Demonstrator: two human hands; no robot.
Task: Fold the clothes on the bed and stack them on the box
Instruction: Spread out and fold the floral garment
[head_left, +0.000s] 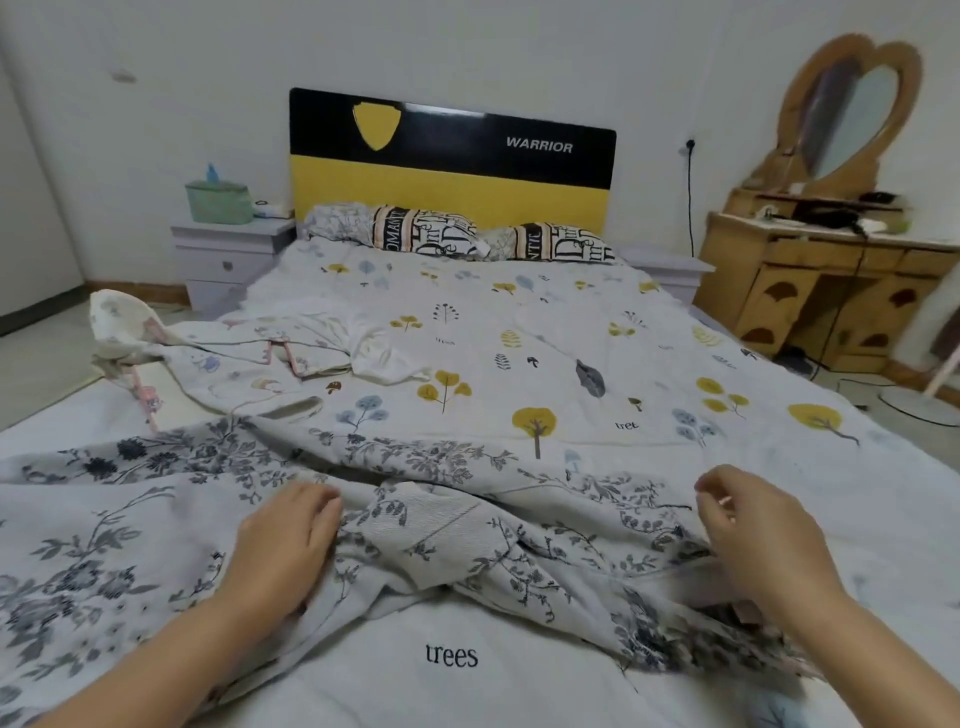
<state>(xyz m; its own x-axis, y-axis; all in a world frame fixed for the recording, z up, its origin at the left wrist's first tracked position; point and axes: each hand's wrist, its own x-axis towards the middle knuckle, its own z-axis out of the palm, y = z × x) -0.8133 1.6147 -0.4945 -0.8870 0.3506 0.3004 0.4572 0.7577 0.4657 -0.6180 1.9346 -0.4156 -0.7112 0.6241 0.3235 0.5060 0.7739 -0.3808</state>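
Now both hands are low over a grey floral garment (467, 525) that lies rumpled across the near end of the bed (597, 332). The left hand (283, 545) rests palm down on the cloth, its grip spread, fingers straight and close together, flattening the fabric beside a raised fold. The right hand (748, 525) is over the garment's right part, fingers loosely curled with thumb and forefinger close together; whether that grip pinches any cloth cannot be told. A second garment (270, 353), pale with small pink and blue prints, lies crumpled farther up on the left side of the bed, partly hanging over the edge, well apart from both hands. The bed's cover is white with yellow and blue tree prints. Two pillows (467, 236) lie against a black and yellow headboard (447, 156). A nightstand (228, 254) stands left of the bed, a wooden dresser (831, 280) with a mirror (852, 119) to the right.
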